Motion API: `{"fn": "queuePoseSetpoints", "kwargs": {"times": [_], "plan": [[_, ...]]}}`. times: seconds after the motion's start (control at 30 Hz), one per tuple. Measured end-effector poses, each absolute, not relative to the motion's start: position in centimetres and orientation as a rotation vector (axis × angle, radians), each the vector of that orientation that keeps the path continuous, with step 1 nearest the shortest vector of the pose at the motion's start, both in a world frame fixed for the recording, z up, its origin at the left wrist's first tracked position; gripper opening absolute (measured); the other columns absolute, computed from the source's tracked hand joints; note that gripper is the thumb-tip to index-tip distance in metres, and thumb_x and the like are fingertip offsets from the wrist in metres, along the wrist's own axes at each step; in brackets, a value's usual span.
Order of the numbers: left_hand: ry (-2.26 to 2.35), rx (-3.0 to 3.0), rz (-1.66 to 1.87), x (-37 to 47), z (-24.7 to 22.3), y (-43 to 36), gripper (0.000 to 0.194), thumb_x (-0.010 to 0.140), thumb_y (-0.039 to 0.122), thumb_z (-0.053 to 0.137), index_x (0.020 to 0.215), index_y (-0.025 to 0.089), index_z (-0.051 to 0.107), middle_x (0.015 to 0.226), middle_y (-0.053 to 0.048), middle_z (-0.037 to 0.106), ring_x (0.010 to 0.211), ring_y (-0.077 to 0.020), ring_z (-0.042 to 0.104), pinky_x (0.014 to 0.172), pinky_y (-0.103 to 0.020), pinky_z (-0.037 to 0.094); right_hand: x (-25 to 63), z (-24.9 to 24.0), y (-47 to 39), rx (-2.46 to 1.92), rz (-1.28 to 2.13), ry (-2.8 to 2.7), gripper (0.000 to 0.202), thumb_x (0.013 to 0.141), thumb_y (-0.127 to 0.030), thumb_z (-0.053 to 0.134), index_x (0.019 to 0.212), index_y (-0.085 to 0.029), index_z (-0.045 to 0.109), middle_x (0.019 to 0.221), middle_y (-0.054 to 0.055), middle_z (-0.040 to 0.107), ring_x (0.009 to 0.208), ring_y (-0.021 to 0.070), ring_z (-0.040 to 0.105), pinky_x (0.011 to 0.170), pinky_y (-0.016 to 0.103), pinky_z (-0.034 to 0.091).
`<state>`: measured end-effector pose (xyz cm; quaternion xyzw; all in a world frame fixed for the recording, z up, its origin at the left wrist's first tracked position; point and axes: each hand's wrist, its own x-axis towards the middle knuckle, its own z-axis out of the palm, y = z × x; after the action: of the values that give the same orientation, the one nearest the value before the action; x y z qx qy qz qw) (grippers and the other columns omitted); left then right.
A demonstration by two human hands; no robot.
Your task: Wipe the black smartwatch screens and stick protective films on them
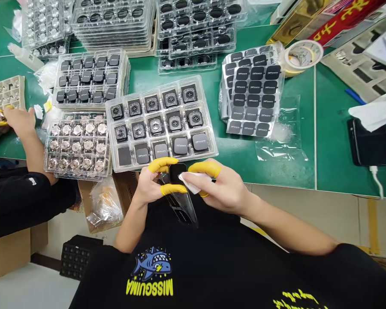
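My left hand (152, 182), with yellow finger cots on, grips a black square smartwatch (176, 172) by its edges, screen towards me. A clear strip with black printed stickers (182, 213) hangs below it, seemingly from the same hand. Pinched in my right hand (223, 184), also in yellow finger cots, is a white wipe (197, 182) that touches the right side of the screen. Just beyond my hands lies a clear plastic tray (214, 148). Most of its pockets hold watch bodies with their backs up; several in the near row show grey square faces marked with lettering.
Sheets of dark stickers (255, 101) lie right of the tray, near a tape roll (304, 56). A phone (369, 141) with a white cable is far right. Stacked trays (112, 25) stand behind. At left, a co-worker's hands (19, 120) hold a small part.
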<state>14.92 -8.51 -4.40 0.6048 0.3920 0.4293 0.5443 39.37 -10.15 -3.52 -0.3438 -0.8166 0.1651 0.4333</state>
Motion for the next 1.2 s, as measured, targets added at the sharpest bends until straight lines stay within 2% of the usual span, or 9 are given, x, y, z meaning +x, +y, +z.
{"fn": "queuePoseSetpoints", "kwargs": {"times": [0.07, 0.2, 0.37, 0.43, 0.57, 0.73, 0.87, 1.0, 1.2], "plan": [[0.921, 1.446, 1.021, 14.9, -4.3, -8.5, 0.079, 0.068, 0.059, 0.106, 0.131, 0.018, 0.079, 0.103, -0.008, 0.088, 0.088, -0.0219, 0.088, 0.082, -0.028, 0.072, 39.2, -3.8, -10.5, -0.819, 0.372, -2.05, 0.056, 0.102, -0.009, 0.066, 0.156, -0.024, 0.064, 0.102, 0.009, 0.078, 0.081, 0.0228, 0.069, 0.068, 0.035, 0.058], [0.886, 1.525, 1.002, 14.8, -4.1, -8.1, 0.076, 0.071, 0.059, 0.104, 0.13, 0.017, 0.08, 0.097, -0.008, 0.089, 0.081, -0.0203, 0.086, 0.077, -0.026, 0.071, 39.2, -4.1, -10.5, -0.683, 0.308, -2.075, 0.061, 0.104, -0.014, 0.067, 0.164, -0.01, 0.056, 0.103, 0.013, 0.077, 0.084, 0.0256, 0.07, 0.069, 0.04, 0.062], [0.908, 1.586, 1.01, 14.9, -4.1, -7.8, 0.074, 0.07, 0.056, 0.105, 0.128, 0.018, 0.081, 0.095, -0.005, 0.087, 0.075, -0.0175, 0.084, 0.074, -0.025, 0.07, 39.8, -4.7, -10.0, -0.764, 0.264, -2.105, 0.066, 0.106, -0.01, 0.063, 0.17, -0.023, 0.054, 0.099, 0.006, 0.076, 0.084, 0.0243, 0.072, 0.071, 0.039, 0.063], [0.926, 1.58, 1.025, 14.9, -4.2, -7.9, 0.074, 0.07, 0.057, 0.105, 0.128, 0.018, 0.081, 0.098, -0.006, 0.087, 0.077, -0.0176, 0.084, 0.076, -0.025, 0.07, 39.9, -4.6, -9.9, -0.774, 0.254, -2.124, 0.064, 0.107, -0.009, 0.061, 0.169, -0.023, 0.054, 0.098, 0.006, 0.076, 0.084, 0.0241, 0.073, 0.073, 0.04, 0.064], [0.889, 1.551, 1.022, 14.9, -4.2, -8.0, 0.072, 0.072, 0.056, 0.105, 0.129, 0.018, 0.081, 0.092, -0.005, 0.087, 0.074, -0.0172, 0.083, 0.071, -0.023, 0.067, 40.0, -3.9, -9.5, -0.615, 0.243, -2.184, 0.053, 0.109, -0.007, 0.058, 0.162, -0.012, 0.058, 0.098, 0.007, 0.078, 0.086, 0.0228, 0.074, 0.068, 0.037, 0.061], [0.951, 1.548, 1.007, 14.8, -4.1, -7.9, 0.075, 0.065, 0.058, 0.108, 0.122, 0.016, 0.082, 0.093, -0.005, 0.086, 0.074, -0.0175, 0.083, 0.07, -0.024, 0.068, 40.5, -4.1, -9.0, -0.712, 0.222, -2.187, 0.06, 0.108, -0.008, 0.061, 0.166, -0.022, 0.055, 0.102, 0.006, 0.078, 0.091, 0.0246, 0.077, 0.071, 0.039, 0.061], [0.957, 1.509, 1.007, 14.8, -4.3, -8.0, 0.078, 0.062, 0.058, 0.109, 0.121, 0.016, 0.083, 0.087, -0.003, 0.084, 0.068, -0.0157, 0.08, 0.065, -0.022, 0.066, 41.1, -3.8, -8.9, -0.701, 0.228, -2.214, 0.059, 0.109, -0.007, 0.058, 0.166, -0.02, 0.054, 0.098, 0.005, 0.077, 0.09, 0.024, 0.077, 0.072, 0.039, 0.061], [0.9, 1.49, 0.968, 14.6, -4.4, -8.0, 0.078, 0.064, 0.061, 0.107, 0.125, 0.017, 0.083, 0.093, -0.007, 0.087, 0.077, -0.0207, 0.085, 0.071, -0.026, 0.069, 41.5, -2.6, -8.7, -0.504, 0.208, -2.342, 0.048, 0.11, -0.008, 0.059, 0.157, -0.018, 0.064, 0.098, 0.004, 0.076, 0.093, 0.0207, 0.074, 0.067, 0.036, 0.054], [0.847, 1.606, 0.898, 13.9, -4.1, -7.7, 0.077, 0.069, 0.07, 0.1, 0.125, 0.02, 0.085, 0.106, -0.011, 0.088, 0.086, -0.0215, 0.085, 0.082, -0.028, 0.069, 41.3, -1.1, -7.4, -0.295, 0.075, -2.464, 0.03, 0.115, -0.011, 0.053, 0.124, -0.016, 0.081, 0.108, 0.007, 0.076, 0.097, 0.0185, 0.069, 0.067, 0.037, 0.048]]}}
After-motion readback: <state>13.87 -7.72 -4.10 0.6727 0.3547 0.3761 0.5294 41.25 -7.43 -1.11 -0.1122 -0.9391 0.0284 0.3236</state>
